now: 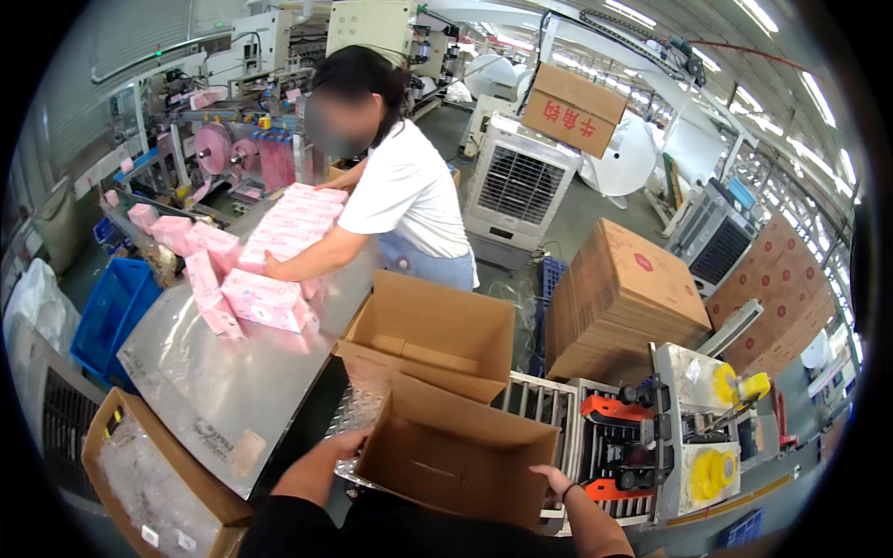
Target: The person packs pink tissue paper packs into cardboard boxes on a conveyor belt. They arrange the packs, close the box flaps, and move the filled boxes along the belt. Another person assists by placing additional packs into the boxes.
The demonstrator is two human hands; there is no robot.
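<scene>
An open cardboard box [456,458] with nothing inside stands right in front of me, tilted so that I look into it. On its left side wall rests my left hand [350,444], fingers partly hidden by the box edge. My right hand [553,482] grips the right rim, a dark band round the wrist. Just beyond is a second open cardboard box [437,330], also with nothing visible in it. To the left, a co-worker in a white shirt [409,191] has both arms round rows of pink soft packs [293,223] on a metal table [200,391].
A roller conveyor [535,400] leads right to a taping machine [633,437] with yellow wheels. Behind it rises a stack of flattened cartons [623,298]. A carton with clear plastic [153,474] and a blue crate [116,316] stand left. An air cooler [516,181] stands further back.
</scene>
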